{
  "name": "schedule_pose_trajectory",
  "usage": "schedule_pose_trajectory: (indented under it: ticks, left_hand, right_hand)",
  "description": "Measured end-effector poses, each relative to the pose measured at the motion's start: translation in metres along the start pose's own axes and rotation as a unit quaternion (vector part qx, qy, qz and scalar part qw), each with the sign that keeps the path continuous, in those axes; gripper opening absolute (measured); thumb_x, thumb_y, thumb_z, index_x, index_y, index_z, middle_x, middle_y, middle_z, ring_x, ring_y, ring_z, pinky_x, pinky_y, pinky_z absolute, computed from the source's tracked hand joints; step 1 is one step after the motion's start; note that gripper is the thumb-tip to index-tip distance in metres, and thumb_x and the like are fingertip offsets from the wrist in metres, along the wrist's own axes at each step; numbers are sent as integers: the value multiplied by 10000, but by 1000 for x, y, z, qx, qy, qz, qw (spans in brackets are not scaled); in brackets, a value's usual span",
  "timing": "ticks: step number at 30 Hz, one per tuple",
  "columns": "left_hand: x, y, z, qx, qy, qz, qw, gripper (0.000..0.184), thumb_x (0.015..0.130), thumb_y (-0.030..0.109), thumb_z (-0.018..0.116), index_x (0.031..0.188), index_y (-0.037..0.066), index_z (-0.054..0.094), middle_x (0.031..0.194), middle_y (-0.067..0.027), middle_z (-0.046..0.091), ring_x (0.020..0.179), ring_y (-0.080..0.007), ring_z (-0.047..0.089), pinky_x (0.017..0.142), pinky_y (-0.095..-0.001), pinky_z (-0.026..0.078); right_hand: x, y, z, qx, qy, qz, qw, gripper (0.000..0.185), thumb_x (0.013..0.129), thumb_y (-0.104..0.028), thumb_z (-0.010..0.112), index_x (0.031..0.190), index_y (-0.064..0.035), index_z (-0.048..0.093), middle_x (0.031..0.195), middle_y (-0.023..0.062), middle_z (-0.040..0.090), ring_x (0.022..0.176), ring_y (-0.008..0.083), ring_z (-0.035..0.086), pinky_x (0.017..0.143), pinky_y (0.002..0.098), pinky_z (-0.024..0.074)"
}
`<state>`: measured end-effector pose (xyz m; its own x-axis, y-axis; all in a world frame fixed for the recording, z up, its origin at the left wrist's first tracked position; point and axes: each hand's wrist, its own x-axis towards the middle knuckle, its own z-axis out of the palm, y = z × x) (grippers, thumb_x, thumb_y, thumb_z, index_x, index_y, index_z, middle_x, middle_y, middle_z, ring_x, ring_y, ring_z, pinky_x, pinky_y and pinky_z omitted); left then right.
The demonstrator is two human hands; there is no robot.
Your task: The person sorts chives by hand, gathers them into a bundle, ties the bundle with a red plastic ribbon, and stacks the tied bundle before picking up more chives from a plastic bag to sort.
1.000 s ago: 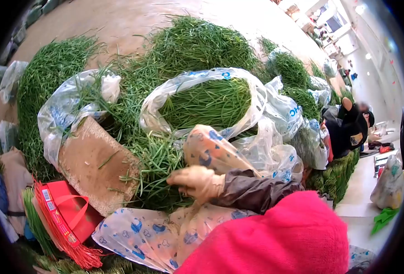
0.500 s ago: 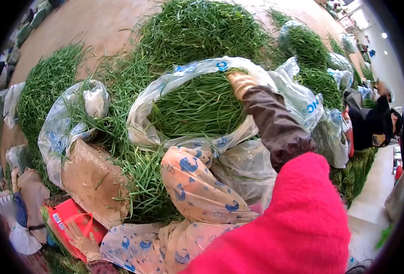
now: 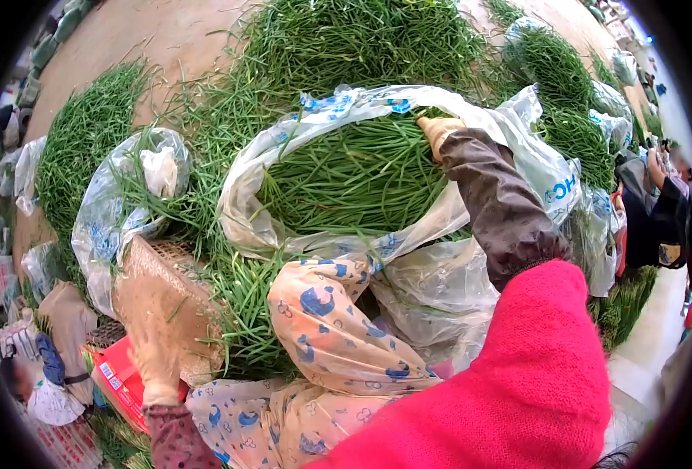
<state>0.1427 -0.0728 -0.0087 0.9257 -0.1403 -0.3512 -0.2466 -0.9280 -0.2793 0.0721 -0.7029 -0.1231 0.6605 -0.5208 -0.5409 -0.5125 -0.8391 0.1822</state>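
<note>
A wide-mouthed clear plastic bag [image 3: 244, 227] sits before my knees, filled with long, thin green stalks [image 3: 354, 180] lying mostly sideways. My right hand [image 3: 444, 137], in a tan glove, is at the bag's far right, against the stalks just inside the rim. Its fingers are curled and partly hidden, so what they hold is unclear. Down on the left, my gloved left hand [image 3: 158, 356] is blurred by motion, its fingers apparently outstretched and holding nothing visible. It hovers by a brown, box-like crate [image 3: 178, 301] and a red bag [image 3: 131, 391].
A large heap of green stalks [image 3: 354, 47] lies beyond the bag, with another heap [image 3: 88, 133] at left. A second plastic bag [image 3: 96, 211] stands left of centre. Filled bags [image 3: 553, 70] line the right side. Another person [image 3: 655, 211] is at far right.
My left hand has lifted off the red bag and moved up toward the crate. My right hand stays at the bag's far right, slightly further right in view. The camera view has shifted slightly.
</note>
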Motion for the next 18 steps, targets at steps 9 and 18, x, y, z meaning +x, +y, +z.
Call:
schedule_pose_trajectory:
  ticks: [9,18]
  left_hand:
    - [4,298,-60,-771,-405,168,461,934,813,286,739,1489,89,125,1401,-257,386,1306,-362,384,1004,-488,408]
    - [28,407,-21,-793,-562,-214,96,1117,619,545,813,1459,117,212,1442,-185,332,1296,-396,349,1078,-601,261]
  right_hand:
    - [-70,-22,-56,-63,57,-130,988,467,714,-88,684,1165,-114,567,953,170,665,949,336,646,784,415,529]
    - [-142,-62,-6,-143,230,-296,916,138,891,-170,529,978,-86,594,809,46,645,760,207,604,716,373,461]
